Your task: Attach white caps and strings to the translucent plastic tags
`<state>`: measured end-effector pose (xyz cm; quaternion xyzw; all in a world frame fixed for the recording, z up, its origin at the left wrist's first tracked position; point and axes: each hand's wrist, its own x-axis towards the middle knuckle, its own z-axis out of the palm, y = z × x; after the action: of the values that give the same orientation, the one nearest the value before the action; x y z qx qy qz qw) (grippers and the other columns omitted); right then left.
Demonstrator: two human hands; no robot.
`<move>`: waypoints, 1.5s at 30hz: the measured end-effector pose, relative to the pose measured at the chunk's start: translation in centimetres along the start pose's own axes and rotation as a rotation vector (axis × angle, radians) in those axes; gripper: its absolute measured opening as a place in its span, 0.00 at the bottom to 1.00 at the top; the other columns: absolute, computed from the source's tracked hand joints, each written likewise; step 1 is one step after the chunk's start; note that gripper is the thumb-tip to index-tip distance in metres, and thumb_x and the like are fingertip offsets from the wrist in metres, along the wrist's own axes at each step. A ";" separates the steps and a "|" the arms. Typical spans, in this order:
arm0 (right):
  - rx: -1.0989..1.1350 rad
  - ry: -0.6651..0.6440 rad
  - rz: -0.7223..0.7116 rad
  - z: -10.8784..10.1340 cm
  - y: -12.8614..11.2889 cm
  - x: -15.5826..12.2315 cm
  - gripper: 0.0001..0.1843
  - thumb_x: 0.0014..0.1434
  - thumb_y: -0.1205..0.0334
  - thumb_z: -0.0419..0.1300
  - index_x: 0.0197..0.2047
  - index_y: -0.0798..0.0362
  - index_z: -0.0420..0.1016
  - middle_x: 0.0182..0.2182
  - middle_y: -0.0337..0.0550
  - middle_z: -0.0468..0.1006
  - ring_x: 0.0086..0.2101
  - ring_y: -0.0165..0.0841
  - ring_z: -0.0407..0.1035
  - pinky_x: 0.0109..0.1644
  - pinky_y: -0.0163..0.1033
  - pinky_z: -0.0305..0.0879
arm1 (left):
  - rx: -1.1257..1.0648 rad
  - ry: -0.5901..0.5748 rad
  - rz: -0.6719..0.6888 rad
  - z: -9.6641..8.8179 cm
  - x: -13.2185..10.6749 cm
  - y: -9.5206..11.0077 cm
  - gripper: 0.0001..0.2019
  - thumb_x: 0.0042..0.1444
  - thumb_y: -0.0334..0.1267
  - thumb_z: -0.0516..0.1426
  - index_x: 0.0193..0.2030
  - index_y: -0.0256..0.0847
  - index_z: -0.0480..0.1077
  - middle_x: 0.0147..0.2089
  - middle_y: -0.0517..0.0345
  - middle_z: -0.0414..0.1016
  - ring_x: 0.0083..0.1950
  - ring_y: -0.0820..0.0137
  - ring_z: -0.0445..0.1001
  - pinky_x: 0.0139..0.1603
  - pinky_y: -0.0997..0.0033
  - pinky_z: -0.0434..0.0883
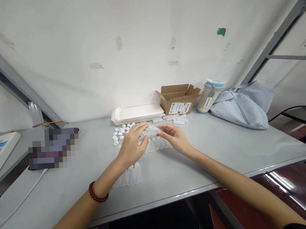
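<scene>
My right hand [176,138] pinches a small translucent plastic tube [155,128] between thumb and fingers above the table. On the tube's other side is my left hand [134,142], its thumb and fingers apart; whether its fingertips touch the tube I cannot tell. Small white plastic pieces [121,130], like caps, lie scattered beyond the left hand. Below my hands a row of translucent plastic tubes [157,144] lies side by side. More of these tubes [134,174] lie nearer the front edge, partly hidden by my left wrist. Several loose clear tubes [180,120] lie before the box.
A stack of white flat trays [140,114] and an open cardboard box [179,99] stand along the wall. Further right are a blue-lidded tumbler [210,96] and a light blue cloth bag [241,108]. A phone [54,147] with a cable lies at left on the grey table [221,152].
</scene>
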<state>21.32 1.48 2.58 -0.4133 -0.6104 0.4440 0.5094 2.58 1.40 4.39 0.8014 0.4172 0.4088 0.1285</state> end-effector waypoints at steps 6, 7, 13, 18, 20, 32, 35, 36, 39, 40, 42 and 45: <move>0.051 -0.070 0.026 0.5 -0.5 -0.6 0.18 0.53 0.52 0.64 0.44 0.53 0.72 0.33 0.42 0.78 0.34 0.33 0.74 0.42 0.41 0.69 | -0.017 -0.004 0.039 0.1 -0.3 0.6 0.16 0.57 0.32 0.51 0.52 0.42 0.69 0.56 0.52 0.72 0.54 0.61 0.71 0.44 0.61 0.76; 0.054 -0.084 0.038 0.6 -0.6 -0.7 0.18 0.53 0.53 0.64 0.45 0.53 0.71 0.32 0.42 0.78 0.33 0.33 0.74 0.40 0.41 0.69 | -0.009 -0.007 0.057 0.2 -0.4 0.6 0.16 0.58 0.32 0.51 0.53 0.41 0.69 0.56 0.52 0.72 0.54 0.61 0.71 0.46 0.60 0.76; 0.062 -0.154 0.035 0.7 -0.8 -0.9 0.21 0.55 0.53 0.62 0.49 0.53 0.70 0.29 0.39 0.77 0.29 0.31 0.74 0.37 0.40 0.69 | -0.010 -0.024 0.177 0.5 -0.6 0.5 0.17 0.59 0.31 0.50 0.55 0.40 0.67 0.55 0.49 0.71 0.56 0.61 0.70 0.51 0.58 0.73; 0.109 -0.186 0.015 0.7 -0.9 -0.9 0.22 0.55 0.54 0.62 0.52 0.52 0.69 0.28 0.38 0.76 0.30 0.32 0.74 0.36 0.39 0.70 | -0.033 -0.028 0.200 0.4 -0.5 0.7 0.18 0.59 0.32 0.50 0.56 0.41 0.67 0.55 0.49 0.71 0.58 0.60 0.68 0.54 0.54 0.71; 0.116 -0.180 0.011 0.7 -0.9 -0.9 0.21 0.55 0.54 0.62 0.51 0.51 0.69 0.28 0.38 0.76 0.30 0.31 0.74 0.36 0.39 0.69 | -0.034 -0.028 0.203 0.3 -0.6 0.7 0.18 0.59 0.32 0.50 0.56 0.42 0.67 0.56 0.49 0.71 0.58 0.60 0.68 0.55 0.53 0.71; 0.087 -0.116 0.014 0.6 -1.3 -0.9 0.20 0.55 0.53 0.62 0.48 0.52 0.69 0.30 0.40 0.78 0.29 0.31 0.74 0.35 0.38 0.69 | 0.001 0.048 0.367 -0.2 -0.3 0.6 0.16 0.58 0.28 0.50 0.52 0.40 0.70 0.51 0.50 0.75 0.53 0.62 0.71 0.54 0.55 0.70; 0.061 -0.088 0.006 0.5 -1.2 -0.8 0.19 0.55 0.53 0.62 0.47 0.52 0.69 0.31 0.41 0.78 0.28 0.31 0.74 0.35 0.39 0.69 | 0.005 0.049 0.386 -0.2 -0.3 0.5 0.15 0.58 0.28 0.51 0.48 0.40 0.72 0.48 0.51 0.77 0.50 0.63 0.72 0.51 0.56 0.71; 0.049 -0.080 -0.005 0.4 -1.2 -0.8 0.19 0.55 0.53 0.62 0.47 0.52 0.69 0.31 0.41 0.78 0.28 0.31 0.74 0.35 0.39 0.69 | 0.003 0.045 0.377 -0.2 -0.3 0.4 0.14 0.58 0.28 0.51 0.47 0.40 0.72 0.46 0.51 0.77 0.49 0.63 0.72 0.50 0.57 0.72; -0.040 -0.068 -0.087 0.4 -0.7 -0.9 0.17 0.57 0.54 0.60 0.47 0.52 0.69 0.31 0.41 0.78 0.29 0.31 0.74 0.34 0.38 0.70 | -0.016 0.049 0.284 -0.1 -0.3 0.5 0.12 0.59 0.30 0.51 0.45 0.39 0.73 0.42 0.52 0.78 0.46 0.64 0.73 0.47 0.60 0.72; -0.098 -0.068 -0.142 0.5 -0.5 -1.0 0.16 0.58 0.55 0.59 0.48 0.52 0.69 0.31 0.41 0.77 0.29 0.31 0.73 0.35 0.38 0.70 | -0.024 0.046 0.232 -0.1 -0.3 0.6 0.11 0.60 0.32 0.51 0.44 0.39 0.73 0.41 0.52 0.78 0.45 0.64 0.73 0.46 0.61 0.72; -0.261 -0.057 -0.300 0.6 -0.1 -1.1 0.15 0.59 0.57 0.58 0.49 0.53 0.68 0.31 0.42 0.77 0.29 0.30 0.73 0.34 0.37 0.70 | -0.044 0.015 0.120 -0.2 -0.3 0.9 0.10 0.60 0.36 0.52 0.40 0.40 0.74 0.39 0.54 0.79 0.42 0.66 0.73 0.41 0.65 0.71; -0.541 0.009 -0.588 0.7 0.3 -1.3 0.13 0.61 0.61 0.57 0.48 0.54 0.68 0.32 0.43 0.77 0.27 0.28 0.70 0.32 0.35 0.70 | -0.075 -0.049 -0.026 -0.5 -0.2 1.5 0.10 0.60 0.41 0.53 0.33 0.41 0.74 0.34 0.58 0.78 0.36 0.68 0.72 0.33 0.71 0.68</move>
<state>20.82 0.26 1.86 -0.3423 -0.7952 0.1010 0.4902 2.95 0.30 5.43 0.8005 0.4085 0.4026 0.1740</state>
